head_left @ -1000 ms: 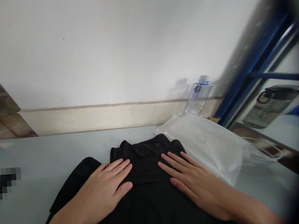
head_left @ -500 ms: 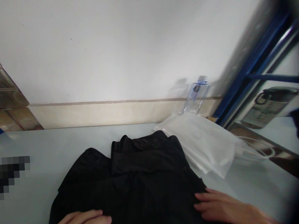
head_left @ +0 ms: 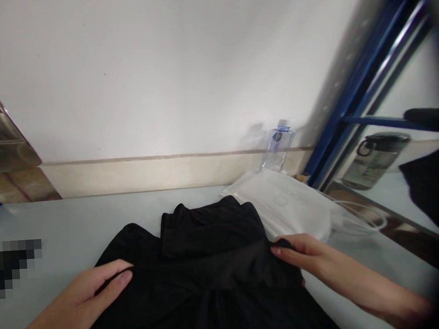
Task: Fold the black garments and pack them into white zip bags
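A black garment (head_left: 211,274) lies partly folded on the pale tabletop, its lower part running out of view at the bottom. Its exact kind is hard to tell. My left hand (head_left: 89,291) pinches the cloth on the left between thumb and fingers. On the other side, my right hand (head_left: 303,253) grips the cloth at the right edge. Between both hands a band of fabric is stretched across and raised a little. Beyond that band, a folded section of the garment lies toward the wall.
A white plastic bag (head_left: 284,200) lies at the back right, with a clear bottle (head_left: 278,146) standing behind it. A dark-lidded tumbler (head_left: 377,160) stands past the blue frame (head_left: 349,97) on the right. The white wall (head_left: 162,78) closes off the back of the table (head_left: 60,229).
Both hands have moved forward and gone from lying flat on the garment to gripping its sides. The cloth between them is now pulled taut and lifted. The view has shifted slightly.
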`<state>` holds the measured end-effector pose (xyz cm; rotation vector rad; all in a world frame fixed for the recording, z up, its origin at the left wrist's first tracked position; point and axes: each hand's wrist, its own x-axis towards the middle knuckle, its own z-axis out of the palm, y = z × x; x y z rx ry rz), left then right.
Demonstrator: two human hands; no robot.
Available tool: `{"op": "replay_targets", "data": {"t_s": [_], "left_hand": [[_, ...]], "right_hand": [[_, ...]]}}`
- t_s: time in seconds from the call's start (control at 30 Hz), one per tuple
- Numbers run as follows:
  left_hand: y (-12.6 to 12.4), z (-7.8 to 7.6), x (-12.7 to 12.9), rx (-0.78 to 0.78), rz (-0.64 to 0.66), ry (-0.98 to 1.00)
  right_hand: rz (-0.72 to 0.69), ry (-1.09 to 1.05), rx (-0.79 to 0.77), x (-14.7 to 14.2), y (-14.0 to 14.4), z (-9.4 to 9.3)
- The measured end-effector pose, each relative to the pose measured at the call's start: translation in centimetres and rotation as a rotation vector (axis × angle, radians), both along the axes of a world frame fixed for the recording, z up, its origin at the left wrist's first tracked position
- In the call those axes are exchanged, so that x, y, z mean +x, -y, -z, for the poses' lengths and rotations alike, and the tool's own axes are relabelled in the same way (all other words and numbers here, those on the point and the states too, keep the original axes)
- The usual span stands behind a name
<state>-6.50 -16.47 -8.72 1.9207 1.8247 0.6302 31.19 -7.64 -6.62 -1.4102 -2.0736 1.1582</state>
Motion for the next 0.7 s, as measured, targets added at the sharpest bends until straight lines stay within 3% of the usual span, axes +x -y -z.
{"op": "replay_targets", "data": {"t_s": [0.1,0.23,0.3,0.4,0.47,0.53,0.6,0.7], "left_hand": [[-1.9,-0.6,0.5,-0.210,0.037,0.049],[-2.1,0.4,-0.5,-0.211,-0.021,-0.130],[-1.5,0.9,-1.0,-0.090,-0.093,-0.256],[-0.8,0.8,0.5,0.312,-0.107,-0.399],[-0.9,0.2,3.3,0.551,0.066,-0.445],[-1.8,-0.3,6.6,0.642,0.297,-0.492],[-3.0,-0.1,9.1,0.574,0.372,-0.501],[-4.3,1.2,9.7,0.358,0.367,-0.434]], "right_hand": [[0.017,-0.057,-0.096,-1.1,-0.7,1.3],[0.117,0.075,-0.038,-0.3,-1.4,2.6],[0.153,0.223,0.162,0.2,-1.2,2.5],[0.206,0.423,0.658,-0.7,0.0,1.7],[0.111,0.485,0.972,-2.5,0.9,1.5],[-0.112,0.535,1.116,-4.8,1.1,2.0],[-0.304,0.583,1.100,-6.5,0.6,3.1],[-0.403,0.593,0.963,-7.2,-0.9,4.9]]}}
